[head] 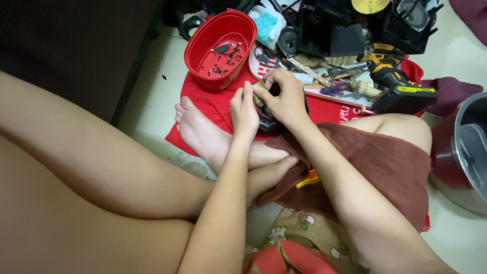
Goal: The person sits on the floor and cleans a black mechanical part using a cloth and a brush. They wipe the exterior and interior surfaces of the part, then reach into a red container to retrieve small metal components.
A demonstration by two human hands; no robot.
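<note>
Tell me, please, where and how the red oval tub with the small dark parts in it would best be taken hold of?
Probably by the rim of the red oval tub, at its near long side, coming from above and from the person's side. The tub stands tilted and open, its rim is bare there, and clutter crowds its far right. The left hand and right hand are both busy on a dark object.

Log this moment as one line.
left hand: on dark part | right hand: gripping it | red tub: beside, holds small parts

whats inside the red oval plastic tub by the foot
The red oval plastic tub holds a scatter of small dark metal bits, a few with pale tips, loose on its floor. Its near wall hides the front edge of the floor.
</note>
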